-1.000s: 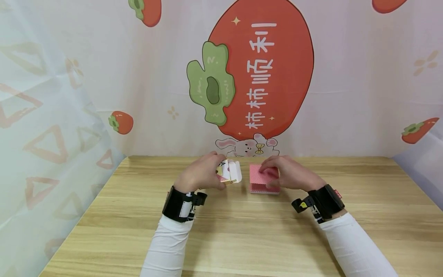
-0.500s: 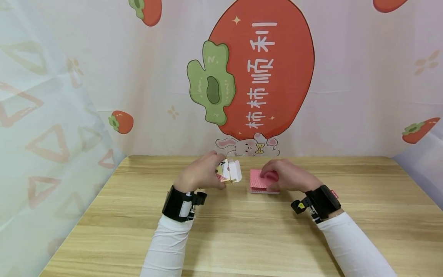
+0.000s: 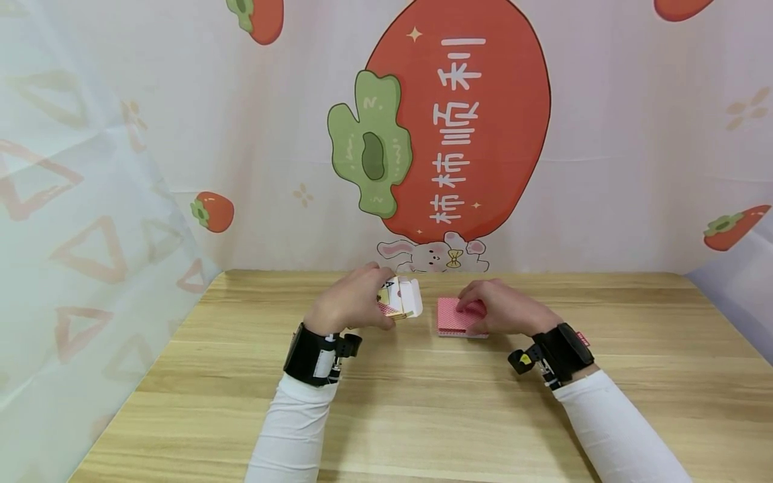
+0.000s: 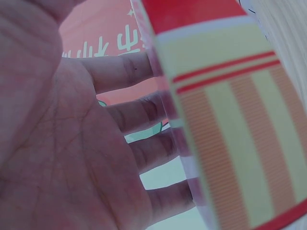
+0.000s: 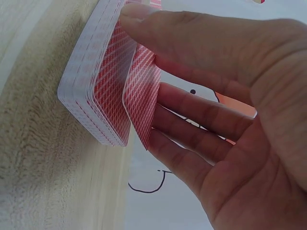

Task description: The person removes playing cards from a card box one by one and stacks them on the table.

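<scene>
My left hand (image 3: 353,298) grips a playing card box (image 3: 398,296) by its sides, near the table's back. The box's white end flap (image 3: 415,297) stands out to the right, and a letter A shows on its face. In the left wrist view, the box's striped side (image 4: 235,129) rests against the fingertips. Just to the right, my right hand (image 3: 513,307) pinches a red-patterned playing card (image 5: 143,86) with the thumb at one edge and fingers at the other. Below this card lies a squared deck of cards (image 5: 79,81) on the table; a narrow wedge-shaped gap separates them.
A pale wood table (image 3: 410,416) lies under both hands. Behind it hangs a printed cloth (image 3: 610,147) with persimmons and a rabbit. Each wrist wears a black camera band, such as the right wristband (image 3: 564,352).
My right hand has lowered the card toward the deck, so the gap between them has narrowed. The left hand and the card box have stayed in place.
</scene>
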{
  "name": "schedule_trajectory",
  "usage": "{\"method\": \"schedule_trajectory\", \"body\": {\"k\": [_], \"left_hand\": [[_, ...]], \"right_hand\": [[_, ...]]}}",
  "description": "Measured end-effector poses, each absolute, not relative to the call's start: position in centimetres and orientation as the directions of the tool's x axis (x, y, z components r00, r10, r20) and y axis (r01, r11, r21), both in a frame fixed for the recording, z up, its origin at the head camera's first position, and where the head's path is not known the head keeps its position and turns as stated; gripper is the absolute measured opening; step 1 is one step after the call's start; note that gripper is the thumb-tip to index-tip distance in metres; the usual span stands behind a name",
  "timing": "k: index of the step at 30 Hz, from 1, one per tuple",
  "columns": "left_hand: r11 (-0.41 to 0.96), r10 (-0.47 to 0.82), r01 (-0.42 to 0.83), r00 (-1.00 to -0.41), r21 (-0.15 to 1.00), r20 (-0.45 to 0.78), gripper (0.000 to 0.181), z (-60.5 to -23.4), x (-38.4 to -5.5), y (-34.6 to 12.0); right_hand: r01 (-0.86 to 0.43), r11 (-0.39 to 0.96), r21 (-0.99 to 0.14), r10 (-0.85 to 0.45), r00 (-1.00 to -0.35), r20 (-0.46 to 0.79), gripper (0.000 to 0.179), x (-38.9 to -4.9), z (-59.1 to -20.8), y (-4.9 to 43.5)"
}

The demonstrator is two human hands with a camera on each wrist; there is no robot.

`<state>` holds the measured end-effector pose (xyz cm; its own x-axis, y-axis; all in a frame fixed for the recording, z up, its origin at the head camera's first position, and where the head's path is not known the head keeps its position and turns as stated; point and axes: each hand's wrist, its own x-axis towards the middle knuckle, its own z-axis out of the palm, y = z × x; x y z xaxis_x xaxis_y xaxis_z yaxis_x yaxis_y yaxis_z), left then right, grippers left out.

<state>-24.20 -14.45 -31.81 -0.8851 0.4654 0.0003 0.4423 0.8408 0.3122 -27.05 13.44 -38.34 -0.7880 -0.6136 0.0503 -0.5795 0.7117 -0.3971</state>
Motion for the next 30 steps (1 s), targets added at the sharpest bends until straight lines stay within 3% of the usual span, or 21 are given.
{"method": "schedule_trajectory", "body": {"k": [30], "left_hand": [[0.841,0.477,0.454,-0.879,0.295,-0.008,0.066,-31.85,-24.20,-14.23]], "right_hand": [[-0.601,0.692,-0.400,-0.631,-0.773,0.070,0.040,-27.27,-39.13,13.31]]}}
